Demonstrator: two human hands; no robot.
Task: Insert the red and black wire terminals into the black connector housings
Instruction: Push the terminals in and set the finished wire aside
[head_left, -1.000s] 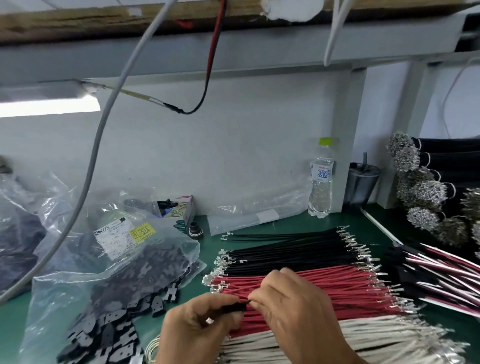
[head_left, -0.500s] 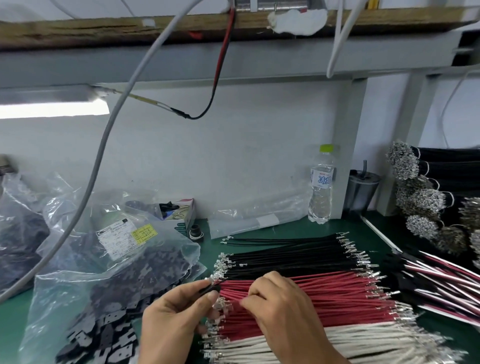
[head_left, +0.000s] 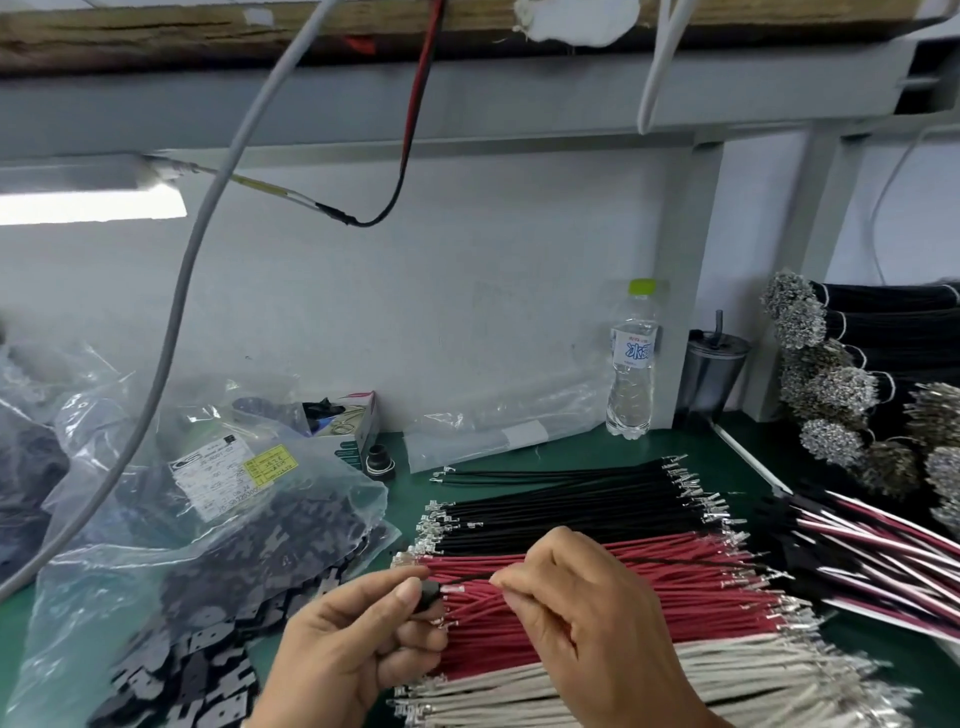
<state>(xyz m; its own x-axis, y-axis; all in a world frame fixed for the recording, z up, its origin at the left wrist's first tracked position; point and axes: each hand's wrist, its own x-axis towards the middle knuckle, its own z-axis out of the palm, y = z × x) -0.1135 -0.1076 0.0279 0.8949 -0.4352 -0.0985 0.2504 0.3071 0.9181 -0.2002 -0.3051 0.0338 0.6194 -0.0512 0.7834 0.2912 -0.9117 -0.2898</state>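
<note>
the left hand (head_left: 358, 639) pinched a black connector housing (head_left: 428, 593) above the near red wires (head_left: 597, 613); the right hand (head_left: 587, 618) pinched a black wire (head_left: 470, 578), its terminal (head_left: 453, 590) just right of the housing.

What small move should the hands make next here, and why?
Probably slide the wire's terminal leftward into the black housing. The left hand pinches the housing, the right hand pinches a black wire just behind its metal terminal, and the terminal tip sits right at the housing's opening, apparently not yet seated.
</note>
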